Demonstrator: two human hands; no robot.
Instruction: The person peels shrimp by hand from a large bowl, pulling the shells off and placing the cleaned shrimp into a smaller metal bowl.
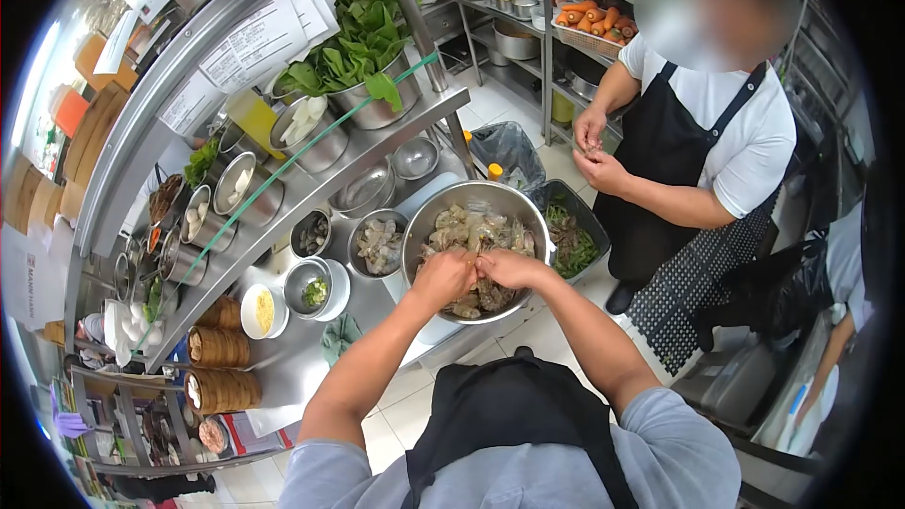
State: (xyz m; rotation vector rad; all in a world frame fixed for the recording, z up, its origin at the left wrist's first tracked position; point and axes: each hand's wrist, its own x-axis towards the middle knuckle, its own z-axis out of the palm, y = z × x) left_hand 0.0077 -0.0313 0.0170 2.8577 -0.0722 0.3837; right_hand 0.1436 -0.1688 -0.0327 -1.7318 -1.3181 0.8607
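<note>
A large steel bowl (429, 217) on the counter holds a heap of raw shrimp (476, 226). Both my hands are over it, close together. My left hand (443, 275) and my right hand (509, 269) pinch one shrimp between their fingertips at about the bowl's near side. A smaller steel bowl (356, 238) to the left holds peeled shrimp (378, 245).
A co-worker in a black apron (674, 146) stands across the bowl, hands together at chest height. A dark tray of green vegetables (575, 245) sits beside the big bowl. A steel shelf (311, 188) carries bowls of greens and garnishes. Bamboo steamers (219, 349) stand at left.
</note>
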